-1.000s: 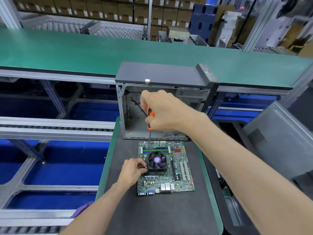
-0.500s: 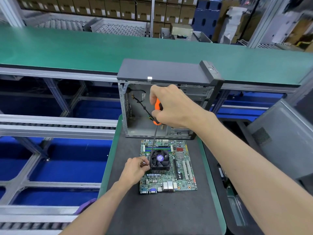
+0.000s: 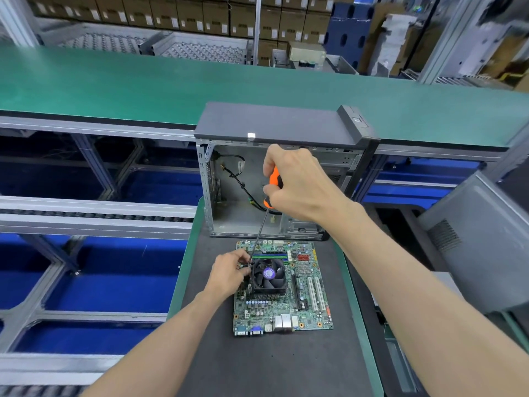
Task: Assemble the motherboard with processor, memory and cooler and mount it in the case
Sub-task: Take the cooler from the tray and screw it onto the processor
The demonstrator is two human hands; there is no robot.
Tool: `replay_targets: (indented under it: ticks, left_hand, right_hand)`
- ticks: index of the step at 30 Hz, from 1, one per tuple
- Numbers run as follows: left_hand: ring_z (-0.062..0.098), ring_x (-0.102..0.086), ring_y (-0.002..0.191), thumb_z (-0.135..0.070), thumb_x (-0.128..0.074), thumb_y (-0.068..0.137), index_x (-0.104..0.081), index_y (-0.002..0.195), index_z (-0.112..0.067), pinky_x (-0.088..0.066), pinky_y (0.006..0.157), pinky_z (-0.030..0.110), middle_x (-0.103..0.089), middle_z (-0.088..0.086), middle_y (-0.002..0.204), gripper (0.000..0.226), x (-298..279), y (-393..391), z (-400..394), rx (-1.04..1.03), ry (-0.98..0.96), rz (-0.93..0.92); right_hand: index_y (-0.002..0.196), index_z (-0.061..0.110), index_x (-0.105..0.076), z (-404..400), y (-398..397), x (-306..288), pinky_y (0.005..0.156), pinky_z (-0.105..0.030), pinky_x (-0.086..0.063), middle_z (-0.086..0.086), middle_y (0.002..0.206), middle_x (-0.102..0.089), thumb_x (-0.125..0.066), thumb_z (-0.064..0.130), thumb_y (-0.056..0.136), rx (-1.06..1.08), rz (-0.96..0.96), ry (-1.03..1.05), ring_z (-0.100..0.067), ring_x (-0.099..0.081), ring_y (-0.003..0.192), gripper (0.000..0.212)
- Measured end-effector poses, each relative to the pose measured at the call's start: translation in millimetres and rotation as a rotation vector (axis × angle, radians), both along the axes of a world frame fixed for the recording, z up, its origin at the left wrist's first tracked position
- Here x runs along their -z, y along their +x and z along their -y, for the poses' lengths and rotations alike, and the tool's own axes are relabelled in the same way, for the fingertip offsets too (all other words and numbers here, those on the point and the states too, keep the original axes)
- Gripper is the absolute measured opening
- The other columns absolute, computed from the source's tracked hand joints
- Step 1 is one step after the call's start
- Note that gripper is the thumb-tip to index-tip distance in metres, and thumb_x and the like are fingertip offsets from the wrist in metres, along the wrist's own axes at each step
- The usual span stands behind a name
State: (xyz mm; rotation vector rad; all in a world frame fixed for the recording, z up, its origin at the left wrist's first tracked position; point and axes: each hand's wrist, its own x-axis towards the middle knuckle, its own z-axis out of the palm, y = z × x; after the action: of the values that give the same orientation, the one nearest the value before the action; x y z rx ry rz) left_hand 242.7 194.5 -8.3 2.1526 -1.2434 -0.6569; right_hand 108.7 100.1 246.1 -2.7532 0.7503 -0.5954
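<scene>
A green motherboard (image 3: 306, 308) lies flat on the dark mat (image 3: 274, 365). A black fan cooler (image 3: 269, 275) sits on its upper left part, and memory sticks (image 3: 272, 255) lie just behind it. My right hand (image 3: 297, 181) grips the orange handle of a screwdriver (image 3: 275, 179), whose long shaft slants down to the cooler's far left corner. My left hand (image 3: 227, 275) pinches the shaft tip at that corner. Behind the board stands the open grey case (image 3: 274, 124), its inside facing me with a black cable (image 3: 243, 184) hanging in it.
A green conveyor belt (image 3: 114, 87) runs across behind the case. Roller rails (image 3: 86, 216) and blue floor lie to the left. A grey case side panel (image 3: 481, 247) leans at the right. Stacked cardboard boxes (image 3: 200, 15) fill the far background.
My right hand with the screwdriver has shifted slightly right and up in view as my head moved. The left hand stays at the cooler's left corner, holding the shaft tip.
</scene>
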Motion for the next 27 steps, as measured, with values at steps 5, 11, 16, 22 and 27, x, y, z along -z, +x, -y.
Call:
replay_targets:
  ticks: [5,11,16,22,27]
  left_hand:
    - [0.012,-0.065,0.07,-0.017,-0.083,0.077,-0.058,0.067,-0.034,-0.051,0.07,0.028,-0.069,-0.007,0.07,0.032,1.5,1.5,-1.6,-0.066,-0.049,-0.059]
    - [0.012,-0.064,0.066,-0.016,-0.086,0.076,-0.066,0.068,-0.031,-0.053,0.071,0.029,-0.071,-0.007,0.07,0.026,1.1,1.1,-2.2,-0.094,-0.083,-0.13]
    - [0.015,-0.067,0.071,-0.016,-0.086,0.076,-0.072,0.072,-0.027,-0.054,0.073,0.027,-0.073,-0.006,0.073,0.018,0.1,-1.4,-4.3,-0.115,-0.102,-0.149]
    - [0.004,-0.066,0.068,-0.014,-0.082,0.079,-0.071,0.073,-0.023,-0.051,0.072,0.022,-0.072,-0.009,0.071,0.015,0.1,-2.0,-8.4,-0.101,-0.125,-0.177]
    - [0.007,-0.068,0.072,-0.015,-0.081,0.08,-0.072,0.075,-0.021,-0.054,0.075,0.025,-0.073,-0.008,0.073,0.013,0.1,-1.6,-8.5,-0.111,-0.12,-0.177]
  right_hand:
    - [0.09,0.023,-0.047,4.1,-0.2,0.2,0.064,-0.037,-0.046,0.003,0.072,-0.051,-0.062,0.017,0.077,0.003,0.02,0.004,-0.022,-0.049,0.073,0.021]
    - [0.089,0.021,-0.049,7.4,-0.1,-3.6,0.061,-0.033,-0.039,0.004,0.07,-0.051,-0.062,0.015,0.076,-0.003,0.026,0.004,-0.017,-0.047,0.067,0.02]
    - [0.089,0.024,-0.047,4.7,2.7,-3.1,0.064,-0.037,-0.045,0.005,0.072,-0.049,-0.063,0.017,0.076,-0.021,0.016,0.015,-0.023,-0.048,0.071,0.022]
    - [0.089,0.025,-0.047,7.5,-0.6,-2.8,0.063,-0.034,-0.039,0.006,0.073,-0.051,-0.063,0.016,0.077,-0.029,0.04,0.049,-0.017,-0.046,0.071,0.022]
    - [0.088,0.025,-0.049,6.0,0.9,-7.2,0.061,-0.03,-0.035,0.008,0.075,-0.053,-0.063,0.011,0.075,-0.054,0.002,0.096,-0.01,-0.047,0.073,0.024]
